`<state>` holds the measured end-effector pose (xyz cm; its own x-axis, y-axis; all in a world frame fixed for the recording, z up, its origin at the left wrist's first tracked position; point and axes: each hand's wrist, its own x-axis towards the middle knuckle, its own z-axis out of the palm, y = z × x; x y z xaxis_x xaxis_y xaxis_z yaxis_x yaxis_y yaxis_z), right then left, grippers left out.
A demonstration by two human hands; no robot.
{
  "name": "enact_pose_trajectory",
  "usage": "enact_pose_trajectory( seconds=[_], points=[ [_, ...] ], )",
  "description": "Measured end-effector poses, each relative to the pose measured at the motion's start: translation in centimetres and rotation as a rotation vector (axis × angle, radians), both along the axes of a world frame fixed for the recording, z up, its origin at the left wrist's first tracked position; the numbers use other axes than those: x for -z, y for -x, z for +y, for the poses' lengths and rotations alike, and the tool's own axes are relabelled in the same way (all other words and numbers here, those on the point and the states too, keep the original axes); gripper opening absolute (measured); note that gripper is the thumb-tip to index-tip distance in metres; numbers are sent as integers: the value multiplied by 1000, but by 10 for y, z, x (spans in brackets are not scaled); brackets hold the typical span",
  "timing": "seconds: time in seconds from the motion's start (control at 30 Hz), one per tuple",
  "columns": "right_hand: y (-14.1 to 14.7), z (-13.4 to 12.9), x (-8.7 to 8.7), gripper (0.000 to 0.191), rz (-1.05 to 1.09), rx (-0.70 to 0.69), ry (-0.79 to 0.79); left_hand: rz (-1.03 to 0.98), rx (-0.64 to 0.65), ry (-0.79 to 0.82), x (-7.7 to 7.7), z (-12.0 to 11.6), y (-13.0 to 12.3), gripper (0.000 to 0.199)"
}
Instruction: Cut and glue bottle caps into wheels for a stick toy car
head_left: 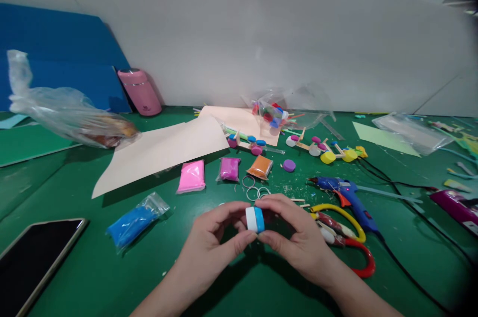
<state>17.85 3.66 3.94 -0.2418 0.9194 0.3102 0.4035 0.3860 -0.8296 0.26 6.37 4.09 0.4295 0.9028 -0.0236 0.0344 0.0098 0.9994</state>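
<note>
Between my fingertips is a white bottle cap (pixel 251 220) set face to face against a blue bottle cap (pixel 259 219). My left hand (pixel 220 235) pinches the white side with thumb and fingers. On the blue side, my right hand (pixel 289 235) does the same. Whether the caps are joined or only pressed together I cannot tell. Just beyond my fingers lie several thin rings (pixel 252 192). A loose purple cap (pixel 289 165) rests farther back, near small model cars with cap wheels (pixel 257 147).
At right are a blue glue gun (pixel 341 187) with its cable and yellow-and-red-handled tools (pixel 354 242). Bagged clay in blue (pixel 136 220), pink (pixel 191 176), magenta (pixel 229 169) and orange (pixel 260 167) lies ahead and left. A phone (pixel 37 257) sits front left; a pink tumbler (pixel 140 92) leans behind.
</note>
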Motion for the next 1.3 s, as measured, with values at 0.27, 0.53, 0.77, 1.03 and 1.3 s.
enact_pose_trajectory(
  seconds=[0.27, 0.53, 0.77, 1.03, 1.3],
  points=[
    [1, -1, 1, 32, 4, 15, -12, 4, 12, -17, 3, 1, 0, 25],
    [2, -1, 0, 32, 7, 5, -7, 18, 28, -7, 0, 0, 0, 23],
    [2, -3, -2, 31, 5, -1, 1, 10, 54, -18, 0, 0, 0, 22],
    [2, -2, 1, 32, 21, -3, -4, 21, 78, -22, 1, 0, 2, 23],
    [1, -2, 1, 33, 49, -24, -4, 9, 73, -13, 1, 0, 1, 23]
  ],
)
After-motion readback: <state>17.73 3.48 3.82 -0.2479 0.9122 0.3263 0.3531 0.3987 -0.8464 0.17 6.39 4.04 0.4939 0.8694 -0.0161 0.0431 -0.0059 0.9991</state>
